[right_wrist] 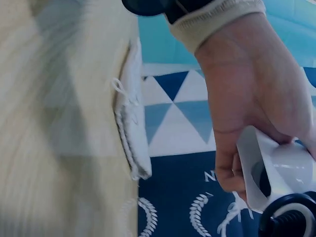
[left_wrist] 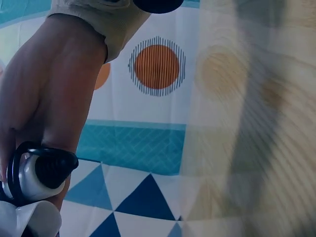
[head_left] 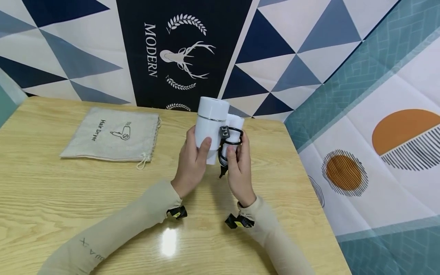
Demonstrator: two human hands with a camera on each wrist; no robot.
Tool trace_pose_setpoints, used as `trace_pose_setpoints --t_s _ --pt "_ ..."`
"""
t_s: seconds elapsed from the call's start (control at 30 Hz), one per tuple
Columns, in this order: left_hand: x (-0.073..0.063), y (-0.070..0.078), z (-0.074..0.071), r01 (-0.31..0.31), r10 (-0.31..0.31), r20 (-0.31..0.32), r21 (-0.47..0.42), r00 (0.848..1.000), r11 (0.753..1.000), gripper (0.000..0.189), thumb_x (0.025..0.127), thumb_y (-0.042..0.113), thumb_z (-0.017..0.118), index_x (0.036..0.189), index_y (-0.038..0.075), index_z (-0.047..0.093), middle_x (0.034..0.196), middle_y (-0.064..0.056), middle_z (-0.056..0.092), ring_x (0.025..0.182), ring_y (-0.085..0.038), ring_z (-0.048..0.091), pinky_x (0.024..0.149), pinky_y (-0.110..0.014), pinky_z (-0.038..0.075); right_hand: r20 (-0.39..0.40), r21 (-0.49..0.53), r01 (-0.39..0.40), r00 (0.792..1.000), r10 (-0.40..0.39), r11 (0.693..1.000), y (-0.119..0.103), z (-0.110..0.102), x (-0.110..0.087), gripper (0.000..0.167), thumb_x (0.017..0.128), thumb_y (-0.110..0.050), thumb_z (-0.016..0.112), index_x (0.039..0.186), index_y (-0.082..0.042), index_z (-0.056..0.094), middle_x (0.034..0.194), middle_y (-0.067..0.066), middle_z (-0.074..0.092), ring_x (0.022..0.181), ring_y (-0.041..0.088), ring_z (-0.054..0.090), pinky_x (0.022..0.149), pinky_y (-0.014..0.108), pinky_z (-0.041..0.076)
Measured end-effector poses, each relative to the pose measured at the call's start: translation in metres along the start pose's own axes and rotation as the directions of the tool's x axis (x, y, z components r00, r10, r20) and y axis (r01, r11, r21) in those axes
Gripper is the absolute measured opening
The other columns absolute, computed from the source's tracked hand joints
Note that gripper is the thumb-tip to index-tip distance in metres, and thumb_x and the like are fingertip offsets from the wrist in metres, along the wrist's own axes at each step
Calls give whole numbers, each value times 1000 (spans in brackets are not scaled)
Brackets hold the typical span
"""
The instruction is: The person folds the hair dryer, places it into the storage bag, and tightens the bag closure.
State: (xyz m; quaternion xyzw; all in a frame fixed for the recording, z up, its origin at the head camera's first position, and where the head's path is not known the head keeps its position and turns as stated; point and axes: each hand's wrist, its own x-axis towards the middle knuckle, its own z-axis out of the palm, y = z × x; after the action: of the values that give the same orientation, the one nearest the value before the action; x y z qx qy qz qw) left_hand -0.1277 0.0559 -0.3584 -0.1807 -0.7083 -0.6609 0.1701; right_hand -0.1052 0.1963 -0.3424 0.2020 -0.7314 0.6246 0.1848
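The left hand (head_left: 192, 162) gripped the barrel of the white hair dryer (head_left: 210, 128), the right hand (head_left: 239, 173) its handle (head_left: 235, 121), above the desk (head_left: 206, 236); the pouch (head_left: 113, 147) lay left of both hands; loops of black cord (head_left: 235, 143) could have slid off had the right grip slackened; most fingertips were hidden behind the dryer, which both wrist views cut off.

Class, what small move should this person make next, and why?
Perhaps loosen the black cord with the right hand: the cord is looped round the handle of the hair dryer, where that hand grips, while the left hand holds the barrel. The "Hair Dryer" pouch lies flat on the table, apart from both hands.
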Motion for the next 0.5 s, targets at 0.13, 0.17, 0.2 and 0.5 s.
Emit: trace_pose_setpoints --t_s 0.13,0.17,0.2,0.5 --pt "2 -1 -7 25 -26 38 25 999 999 60 105 48 39 146 4 32 120 -13 56 100 -23 60 82 -40 53 -7 7 -22 1000 22 1000 4 4 0 49 108 -8 35 156 -13 23 144 11 47 126 24 51 101 33 44" --pt "2 -1 -9 40 -41 58 25 997 999 58 106 46 39 147 5 31 121 -13 55 101 -23 60 83 -40 53 -2 10 -34 999 34 999 5 3 0 49 108 -9 36 155 -13 24 143 12 48 124 23 52 100 32 45" --pt "3 -2 -12 58 -60 79 28 995 998 57 106 44 39 147 5 30 121 -13 55 102 -23 60 84 -41 53 3 7 -50 999 50 999 6 3 0 48 108 -11 37 155 -13 25 138 13 52 118 22 54 96 30 46" --pt "3 -12 -34 204 -215 197 72 957 976 61 106 49 38 147 5 28 117 -12 57 101 -23 62 84 -41 54 98 33 -199 976 195 979 14 1 -1 48 107 -20 46 153 -21 31 109 22 63 94 21 59 75 27 49"
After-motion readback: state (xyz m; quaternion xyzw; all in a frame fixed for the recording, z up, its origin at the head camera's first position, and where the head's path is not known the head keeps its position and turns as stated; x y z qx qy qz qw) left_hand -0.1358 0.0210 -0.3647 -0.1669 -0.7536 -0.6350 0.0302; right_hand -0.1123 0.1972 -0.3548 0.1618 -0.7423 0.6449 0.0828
